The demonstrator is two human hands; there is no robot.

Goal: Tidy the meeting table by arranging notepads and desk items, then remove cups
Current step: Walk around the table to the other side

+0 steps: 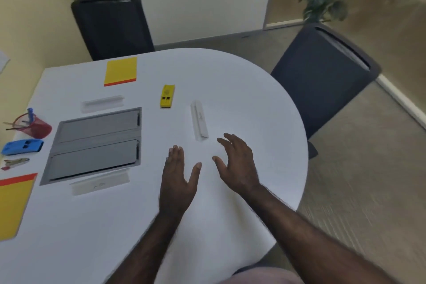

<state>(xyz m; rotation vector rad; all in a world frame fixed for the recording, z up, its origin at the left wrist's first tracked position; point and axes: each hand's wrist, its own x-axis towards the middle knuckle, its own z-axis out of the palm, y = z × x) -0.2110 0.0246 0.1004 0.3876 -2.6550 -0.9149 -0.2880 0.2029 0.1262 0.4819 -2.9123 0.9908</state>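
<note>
Hands first: both are empty and spread above the white round-ended table [242, 80]. The left hand [178, 175] is flat, palm down, fingers together and extended, thumb splayed out to its right. The right hand [237, 163] is loosely cupped, fingers apart and slightly curled, nothing between them. Whether either palm touches the tabletop cannot be told.

Taking the grey recessed cable panel [94, 145] set into the table as landmark: both hands are to its right, well apart from it. A white name-plate strip [199, 120] lies lengthwise to the right of the panel, its near end just beyond the right hand's fingertips, not touched. A yellow stapler-like item [167, 96] sits beyond the panel's far right corner. A second white strip [102, 103] lies just past the panel's far edge, and a third white strip [100, 183] lies just beside its near edge. A yellow notepad with a red edge [121, 71] lies farther beyond the panel. Left of the panel are a red mesh pen cup [34, 125] tipped on its side with pens sticking out, a blue stapler-like item [22, 146], and a small staple remover [16, 162]. Another yellow notepad [15, 205] lies at the near left of the panel, partly cut off by the picture's edge.

Two dark chairs [113, 27] stand around the table's far side.
</note>
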